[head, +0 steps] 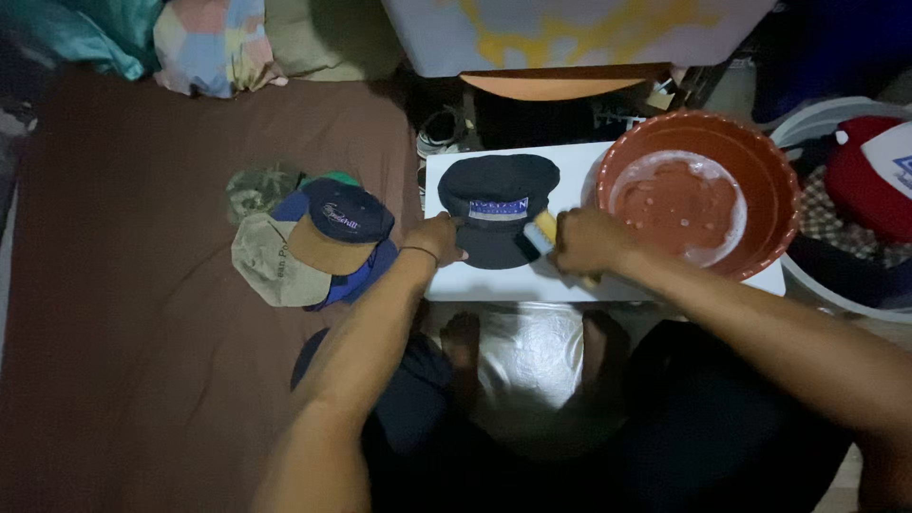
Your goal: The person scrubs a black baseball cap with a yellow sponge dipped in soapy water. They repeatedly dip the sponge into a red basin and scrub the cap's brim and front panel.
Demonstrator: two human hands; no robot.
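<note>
Dark cap (498,204) pinned by left hand (439,237); right hand (587,240) grips brush (544,228) against it.

In front of you a white board (503,283) carries a dark cap (497,204) and a red basin (760,171) of soapy water. On the brown bed (142,361) to your left lies a pile of caps (309,237).
</note>
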